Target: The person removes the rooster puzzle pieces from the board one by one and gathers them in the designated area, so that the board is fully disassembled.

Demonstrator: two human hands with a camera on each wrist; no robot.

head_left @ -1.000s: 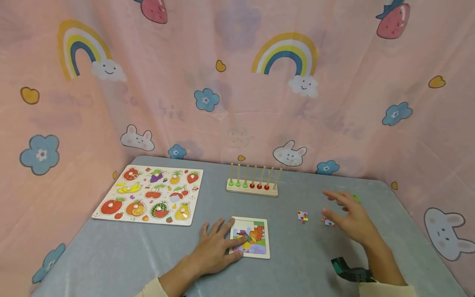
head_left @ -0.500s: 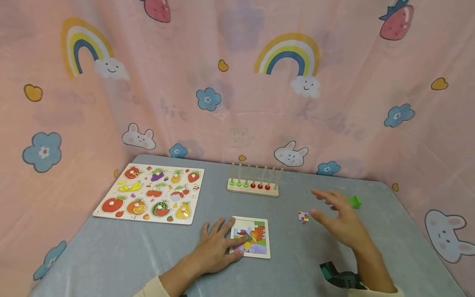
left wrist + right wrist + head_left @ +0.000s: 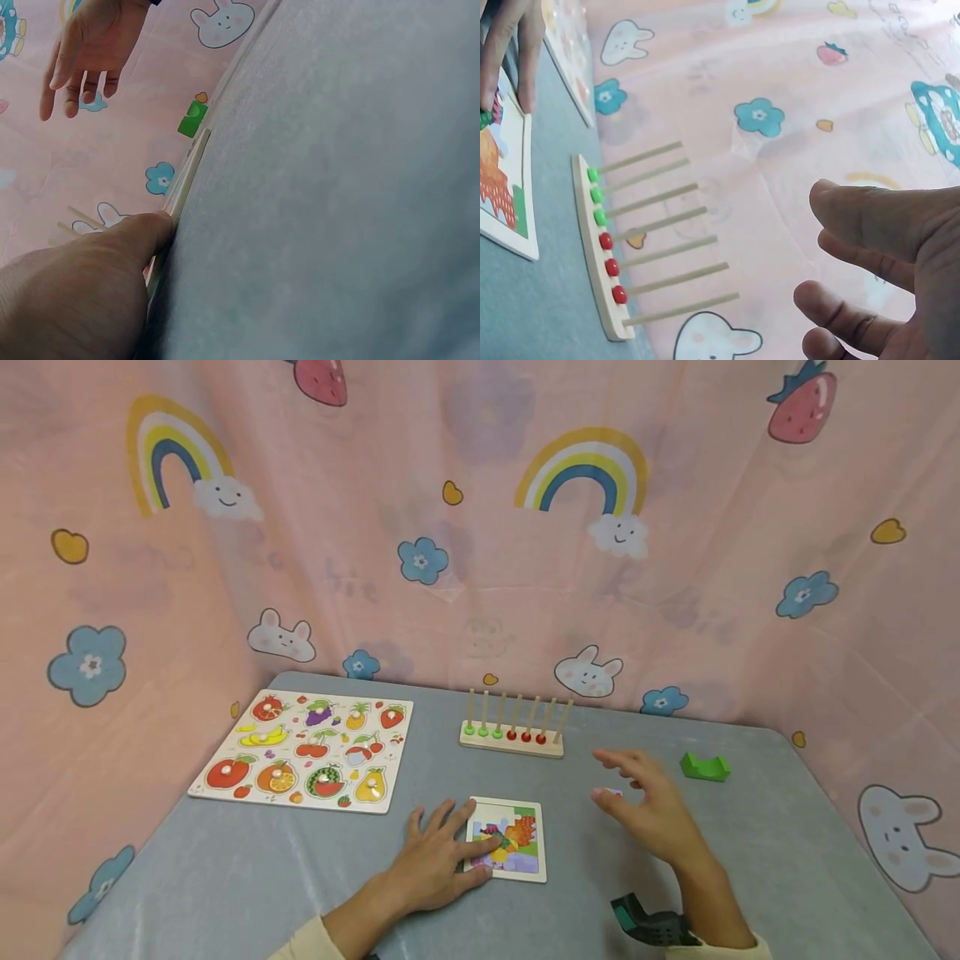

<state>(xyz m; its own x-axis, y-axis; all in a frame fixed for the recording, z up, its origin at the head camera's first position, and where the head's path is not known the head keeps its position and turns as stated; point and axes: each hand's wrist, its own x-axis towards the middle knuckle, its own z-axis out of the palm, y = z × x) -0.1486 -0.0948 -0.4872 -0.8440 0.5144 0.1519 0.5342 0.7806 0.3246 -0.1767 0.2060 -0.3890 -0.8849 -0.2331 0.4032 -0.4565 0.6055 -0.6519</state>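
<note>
My left hand (image 3: 431, 864) lies spread over the left side of a small framed jigsaw puzzle (image 3: 522, 839), its fingers and thumb touching the tray and the picture. In the left wrist view the thumb (image 3: 142, 232) rests along the rim of the puzzle tray (image 3: 189, 176). To the right, my right hand (image 3: 660, 814) hovers above the table, thumb and fingers apart. The right wrist view shows nothing between the thumb (image 3: 877, 214) and fingers. A loose jigsaw piece (image 3: 617, 792) peeks out by the right fingertips, mostly hidden by the hand.
A fruit knob puzzle board (image 3: 300, 752) lies at the left. Behind the small puzzle stands a wooden peg rack (image 3: 510, 743) with green and red beads. A green block with a curved notch (image 3: 705, 767) sits at the right. A printed pink curtain (image 3: 480, 568) surrounds the grey table.
My right hand has moved left, from beside a second loose piece to over the first, uncovering the green block. That second piece is now out of sight. The left hand stays put.
</note>
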